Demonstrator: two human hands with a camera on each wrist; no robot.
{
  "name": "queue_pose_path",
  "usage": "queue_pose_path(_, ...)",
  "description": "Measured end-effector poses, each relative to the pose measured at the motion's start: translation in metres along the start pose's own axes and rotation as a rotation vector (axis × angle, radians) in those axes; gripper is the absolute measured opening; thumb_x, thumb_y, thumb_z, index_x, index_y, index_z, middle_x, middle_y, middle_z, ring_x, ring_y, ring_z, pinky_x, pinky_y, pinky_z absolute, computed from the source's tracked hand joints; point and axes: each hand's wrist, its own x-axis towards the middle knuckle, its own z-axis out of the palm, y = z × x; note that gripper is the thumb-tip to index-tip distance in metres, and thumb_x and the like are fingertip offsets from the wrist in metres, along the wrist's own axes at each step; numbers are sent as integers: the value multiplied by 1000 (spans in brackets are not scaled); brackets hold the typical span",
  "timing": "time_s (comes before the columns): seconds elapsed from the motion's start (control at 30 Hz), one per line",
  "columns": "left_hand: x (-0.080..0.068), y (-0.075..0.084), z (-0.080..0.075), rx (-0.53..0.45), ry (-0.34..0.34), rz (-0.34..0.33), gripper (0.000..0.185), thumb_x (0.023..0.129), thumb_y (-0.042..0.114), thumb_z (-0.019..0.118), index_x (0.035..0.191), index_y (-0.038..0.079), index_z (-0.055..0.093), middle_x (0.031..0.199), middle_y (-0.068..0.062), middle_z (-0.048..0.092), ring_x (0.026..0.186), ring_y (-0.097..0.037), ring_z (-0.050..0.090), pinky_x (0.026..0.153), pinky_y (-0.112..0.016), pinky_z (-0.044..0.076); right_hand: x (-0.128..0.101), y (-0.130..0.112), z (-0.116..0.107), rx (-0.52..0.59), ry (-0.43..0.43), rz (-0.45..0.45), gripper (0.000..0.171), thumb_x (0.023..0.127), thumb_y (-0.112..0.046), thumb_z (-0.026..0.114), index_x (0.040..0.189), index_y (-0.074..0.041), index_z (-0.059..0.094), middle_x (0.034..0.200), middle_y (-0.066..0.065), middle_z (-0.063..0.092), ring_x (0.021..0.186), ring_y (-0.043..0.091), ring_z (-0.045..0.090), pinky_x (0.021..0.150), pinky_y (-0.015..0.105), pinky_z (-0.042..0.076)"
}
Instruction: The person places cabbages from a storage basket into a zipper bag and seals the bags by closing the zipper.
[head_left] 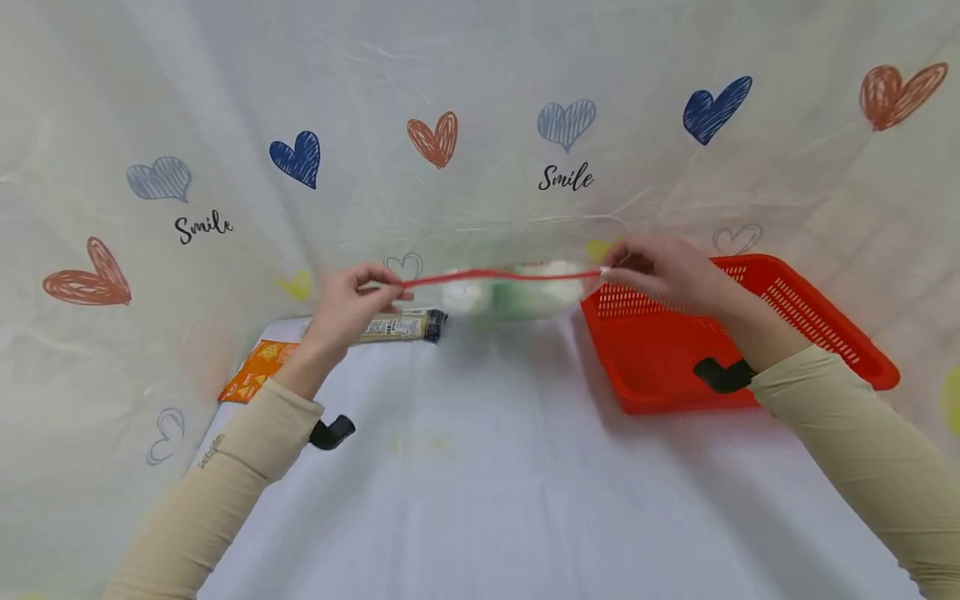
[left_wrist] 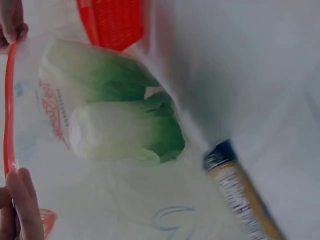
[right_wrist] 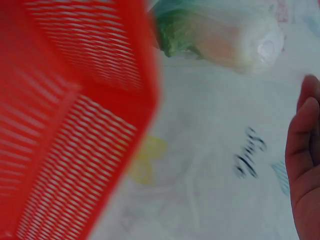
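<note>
Orange packet (head_left: 257, 372): lies flat on the table (head_left: 480, 467) at lower left of the head view, just beside the left sleeve and untouched.
Left hand (head_left: 351, 302): left of centre; its grip is pinching the left end of the bag's red zip strip (head_left: 501, 276), fingers curled round it.
Tube (head_left: 401, 326): a tan tube with a dark cap, on the table just below the left hand and close to the bag's lower left corner.
Bag (head_left: 517, 292): a clear zip bag at mid-frame, held up between both hands with the strip pulled taut and level. Whether its bottom rests on the table I cannot tell.
Greens (left_wrist: 125, 120): two leafy heads with pale stems, inside the bag, side by side in the left wrist view.
Right hand (head_left: 660, 271): right of centre, above the basket's near corner; its grip is pinching the right end of the strip.
Basket (head_left: 840, 333): a red slotted one on the table at right, touching or nearly touching the bag.
Risk: the strip may be only partly sealed, so the greens' weight could pull it open or out of one pinch. The swinging bag could also knock the tube.
</note>
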Motion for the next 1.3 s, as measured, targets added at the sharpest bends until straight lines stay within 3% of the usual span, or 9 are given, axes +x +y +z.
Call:
queue_pose_path(0.13, -30, -50, 4, 79, -212, -140, 16, 94, 13, 66, 103, 0, 64, 98, -14, 72, 86, -25, 71, 86, -41, 55, -25, 6, 32, 60, -223, -10, 16, 87, -11, 74, 101, -18, 67, 91, -8, 64, 83, 12, 57, 75, 25, 54)
queue_pose_path(0.27, -49, -80, 2, 106, -336, -210, 17, 94, 17, 66, 102, 3, 65, 98, -13, 73, 89, -25, 71, 87, -40, 55, -40, -2, 52, 50, -330, -5, 16, 86, -20, 76, 98, -24, 67, 88, -14, 64, 81, 9, 58, 74, 26, 55)
queue_pose_path(0.47, -69, -95, -5, 87, -386, -201, 16, 94, 18, 66, 102, 4, 67, 101, -17, 72, 95, -39, 68, 87, -37, 55, -60, -22, 63, 40, -343, 81, 14, 83, -21, 79, 93, -25, 69, 82, -15, 63, 74, 7, 58, 68, 23, 55)
queue_pose_path(0.6, -84, -104, -3, 69, -432, -179, 13, 94, 16, 67, 101, 5, 68, 101, -16, 71, 96, -42, 66, 87, -42, 55, -80, -33, 73, 39, -331, 99, 16, 82, -16, 80, 90, -25, 69, 80, -16, 61, 71, 7, 56, 65, 22, 54)
queue_pose_path(0.73, -102, -115, 0, 94, -500, -141, 7, 94, 12, 66, 99, 9, 69, 97, -8, 71, 93, -36, 67, 84, -45, 55, -97, -41, 87, 18, -348, 70, 17, 80, -14, 81, 90, -23, 70, 82, -17, 60, 72, 4, 54, 66, 20, 53)
queue_pose_path(0.93, -113, -125, 3, 199, -680, -96, 7, 93, 13, 66, 100, 12, 69, 94, 0, 70, 84, -17, 67, 75, -30, 57, -106, -41, 101, 50, -481, 100, 14, 81, -16, 80, 91, -20, 71, 79, -17, 59, 69, 1, 52, 63, 18, 51)
queue_pose_path(1.0, -109, -123, 3, 225, -695, -90, 12, 93, 16, 68, 103, 10, 68, 96, 0, 70, 83, -16, 67, 74, -28, 56, -105, -37, 100, 93, -484, 123, 15, 82, -20, 80, 94, -19, 72, 81, -16, 61, 70, 2, 55, 65, 18, 52)
queue_pose_path(1.1, -97, -119, 4, 208, -657, -101, 21, 93, 18, 67, 109, 5, 67, 101, -6, 68, 87, -21, 66, 76, -30, 57, -103, -30, 97, 165, -414, 164, 18, 84, -23, 78, 100, -18, 71, 88, -14, 65, 77, 4, 60, 70, 19, 54)
queue_pose_path(1.3, -72, -118, 16, 15, -514, -151, 39, 95, 23, 66, 124, -3, 58, 116, -23, 62, 101, -40, 64, 86, -39, 55, -99, -23, 104, 270, -207, 231, 26, 85, -22, 77, 109, -15, 70, 99, -6, 68, 91, 11, 66, 80, 28, 57)
